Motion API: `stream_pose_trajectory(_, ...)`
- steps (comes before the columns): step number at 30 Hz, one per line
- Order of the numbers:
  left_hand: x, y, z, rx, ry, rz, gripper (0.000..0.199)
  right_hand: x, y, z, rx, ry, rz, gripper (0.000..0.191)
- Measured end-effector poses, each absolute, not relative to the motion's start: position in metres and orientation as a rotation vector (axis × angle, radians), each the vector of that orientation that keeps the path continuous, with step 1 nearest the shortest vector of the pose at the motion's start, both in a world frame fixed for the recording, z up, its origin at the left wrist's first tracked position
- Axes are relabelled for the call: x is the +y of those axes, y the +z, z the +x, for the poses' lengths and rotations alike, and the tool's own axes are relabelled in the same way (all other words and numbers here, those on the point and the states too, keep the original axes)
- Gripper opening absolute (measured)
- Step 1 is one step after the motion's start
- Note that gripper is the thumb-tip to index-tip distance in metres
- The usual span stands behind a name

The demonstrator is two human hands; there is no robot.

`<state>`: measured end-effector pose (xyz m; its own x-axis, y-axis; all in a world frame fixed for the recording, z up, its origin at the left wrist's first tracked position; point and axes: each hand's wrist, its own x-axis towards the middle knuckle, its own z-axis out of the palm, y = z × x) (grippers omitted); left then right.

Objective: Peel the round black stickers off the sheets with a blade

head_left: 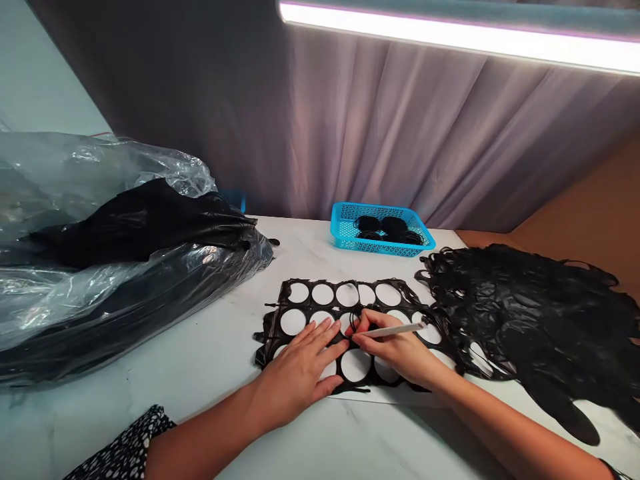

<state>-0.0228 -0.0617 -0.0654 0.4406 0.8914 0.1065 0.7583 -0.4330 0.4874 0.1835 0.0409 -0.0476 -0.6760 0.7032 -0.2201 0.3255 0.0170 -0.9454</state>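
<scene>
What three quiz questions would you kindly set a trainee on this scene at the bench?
1. Which hand holds the pale slim tool, left or right?
2. True or false: the left hand lies flat on the black sheet with round holes.
3. What colour are the items in the blue plastic basket?

Key: 1. The right hand. 2. True. 3. Black.
</scene>
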Motion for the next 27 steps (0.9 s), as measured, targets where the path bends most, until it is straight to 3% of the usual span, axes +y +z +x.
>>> stream_pose_trajectory(10,-0.063,-0.067,-0.023,1.403,0.519,2.345,0.054,0.034,-0.048,0.182,-2.237,1.392,-1.052,0.020)
stream_pose_trajectory(18,-0.062,-0.066,-0.023,1.407,0.438,2.352,0.056,0.036,-0.047,0.183,-2.269,1.360,-1.071,0.019)
stream_pose_trajectory(27,-0.062,-0.066,-0.025,1.393,0.456,2.302,0.052,0.040,-0.057,0.187,-2.751,0.363,-0.793,0.014)
